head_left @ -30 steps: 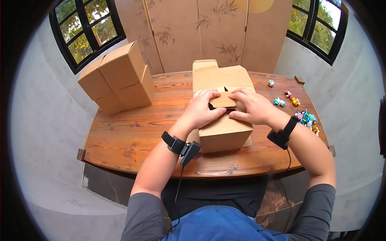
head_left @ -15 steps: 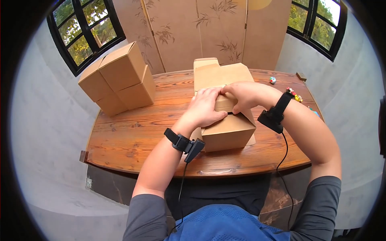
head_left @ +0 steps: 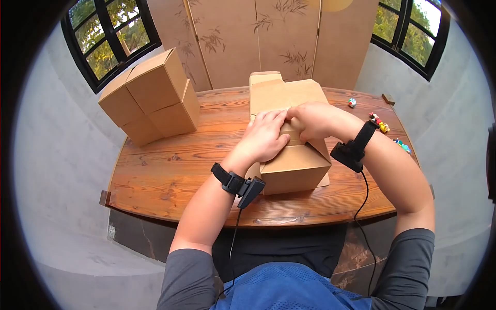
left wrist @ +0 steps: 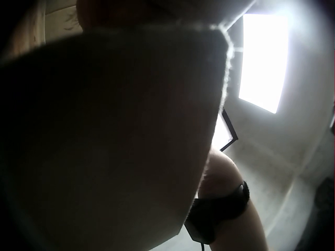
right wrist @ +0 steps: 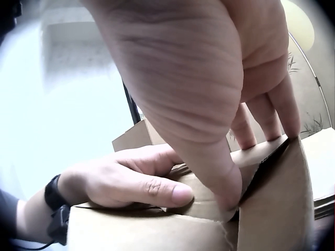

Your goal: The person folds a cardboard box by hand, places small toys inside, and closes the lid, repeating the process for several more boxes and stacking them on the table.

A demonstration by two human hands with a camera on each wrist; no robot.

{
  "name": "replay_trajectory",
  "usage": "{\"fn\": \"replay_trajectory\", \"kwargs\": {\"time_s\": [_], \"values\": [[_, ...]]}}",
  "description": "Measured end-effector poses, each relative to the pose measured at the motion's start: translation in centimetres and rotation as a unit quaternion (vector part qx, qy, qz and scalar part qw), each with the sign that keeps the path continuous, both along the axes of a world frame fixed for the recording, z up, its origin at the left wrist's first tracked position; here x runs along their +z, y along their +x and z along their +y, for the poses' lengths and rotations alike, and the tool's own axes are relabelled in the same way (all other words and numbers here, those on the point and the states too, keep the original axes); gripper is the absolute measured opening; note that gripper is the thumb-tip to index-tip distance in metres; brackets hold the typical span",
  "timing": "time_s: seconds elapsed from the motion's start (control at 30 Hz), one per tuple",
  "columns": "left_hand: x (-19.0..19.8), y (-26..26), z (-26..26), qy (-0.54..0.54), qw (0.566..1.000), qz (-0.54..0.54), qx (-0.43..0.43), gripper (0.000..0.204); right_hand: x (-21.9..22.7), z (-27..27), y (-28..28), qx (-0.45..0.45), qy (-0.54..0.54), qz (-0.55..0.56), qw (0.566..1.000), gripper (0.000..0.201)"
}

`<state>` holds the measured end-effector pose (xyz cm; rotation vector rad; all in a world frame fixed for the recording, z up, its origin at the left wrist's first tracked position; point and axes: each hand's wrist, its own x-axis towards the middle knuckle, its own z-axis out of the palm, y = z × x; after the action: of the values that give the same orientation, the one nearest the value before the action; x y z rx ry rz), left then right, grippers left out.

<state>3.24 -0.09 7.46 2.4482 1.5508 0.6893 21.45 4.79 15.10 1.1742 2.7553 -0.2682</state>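
A cardboard box [head_left: 297,178] stands on the table in front of me, its large lid flap [head_left: 305,94] raised at the back. My left hand [head_left: 263,137] rests on the near top flaps, fingers pointing away and thumb flat on the cardboard. From the right, my right hand [head_left: 318,121] reaches over the same flaps. In the right wrist view its thumb [right wrist: 222,185] presses down beside a dark gap at the right side flap [right wrist: 277,204], while its fingers reach straight down to the far edge. Dark cardboard [left wrist: 104,136] fills most of the left wrist view.
Several closed cardboard boxes [head_left: 155,98] are stacked at the table's left. Small toy figures [head_left: 380,123] and a round toy [head_left: 352,103] lie at the right, with another figure [head_left: 402,145] partly behind my right forearm. A folding screen [head_left: 232,46] stands behind the table.
Both hands were at a raised central flap over a dark opening; that flap now lies down. My right hand has turned and moved farther over the box, its forearm covering more toy figures.
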Motion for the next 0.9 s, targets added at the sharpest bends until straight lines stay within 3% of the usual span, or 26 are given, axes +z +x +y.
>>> {"fn": "replay_trajectory", "kwargs": {"time_s": [0.5, 0.7, 0.9], "values": [[-0.1, 0.0, 0.0, 0.013, 1.000, -0.015, -0.007, 0.053, -1.6, 0.3, 0.7, -0.001, 0.030, 0.041, 0.999, 0.060], [-0.4, 0.0, 0.4, 0.011, 0.996, -0.084, -0.010, 0.047, -1.6, 0.1, 1.1, 0.009, 0.050, 0.070, 0.996, 0.060], [-0.5, 0.1, 0.2, 0.010, 0.994, -0.104, 0.007, 0.046, 0.7, 0.4, 0.5, -0.040, -0.046, 0.045, 0.997, 0.065]]}}
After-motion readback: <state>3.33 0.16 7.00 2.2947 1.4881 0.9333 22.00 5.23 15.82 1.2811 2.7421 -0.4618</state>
